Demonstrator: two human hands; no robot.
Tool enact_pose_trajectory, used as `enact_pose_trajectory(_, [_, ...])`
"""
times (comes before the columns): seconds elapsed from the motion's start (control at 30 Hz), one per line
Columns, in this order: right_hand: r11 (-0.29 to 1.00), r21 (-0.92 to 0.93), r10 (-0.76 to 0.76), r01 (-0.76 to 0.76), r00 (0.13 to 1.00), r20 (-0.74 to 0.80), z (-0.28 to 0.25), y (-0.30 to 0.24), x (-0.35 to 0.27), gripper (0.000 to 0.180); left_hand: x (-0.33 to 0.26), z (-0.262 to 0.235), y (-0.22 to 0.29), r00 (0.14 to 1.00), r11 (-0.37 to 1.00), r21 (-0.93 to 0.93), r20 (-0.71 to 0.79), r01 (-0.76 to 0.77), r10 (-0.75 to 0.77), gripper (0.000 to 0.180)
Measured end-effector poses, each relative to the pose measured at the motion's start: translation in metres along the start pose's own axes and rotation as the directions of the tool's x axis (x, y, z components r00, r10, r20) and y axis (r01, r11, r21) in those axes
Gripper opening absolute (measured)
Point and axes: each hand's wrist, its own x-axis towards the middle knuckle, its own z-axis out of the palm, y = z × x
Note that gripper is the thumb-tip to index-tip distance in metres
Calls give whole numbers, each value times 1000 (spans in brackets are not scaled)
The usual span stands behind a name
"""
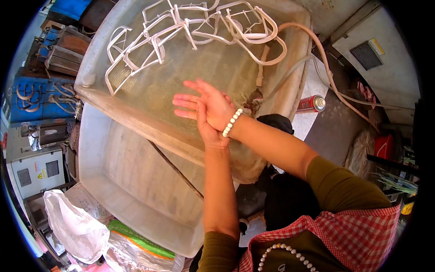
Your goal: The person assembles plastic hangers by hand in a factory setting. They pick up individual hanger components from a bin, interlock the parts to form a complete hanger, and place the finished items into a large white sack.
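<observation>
My two hands meet over a large, pale plastic tub [131, 115] with shallow, cloudy water in it. My left hand [210, 132] wraps round the base of my right hand [216, 105], its thumb lying across the palm. Most of the left fingers are hidden behind the right hand. Turned palm up, my right hand holds nothing, and its fingers stretch out to the left. A bracelet of pale beads [232, 122] circles the right wrist. Beyond the hands, several joined white looped frames [158, 43] rest in the far part of the tub.
A second pale tub [97, 149] stands nearer on the left, with a thin dark rod [176, 170] across it. Tan hose [324, 56] and clear hose [292, 70] run over the right rim. A red spray can [308, 104] and white sack [74, 222] are close by.
</observation>
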Motion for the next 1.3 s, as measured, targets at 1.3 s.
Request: enact_pose_trajectory(1.3, [125,-964,-59,-236,968,-244,-93,13,9,28,-130,-196,94,578,-277,737,-185,617,795,70])
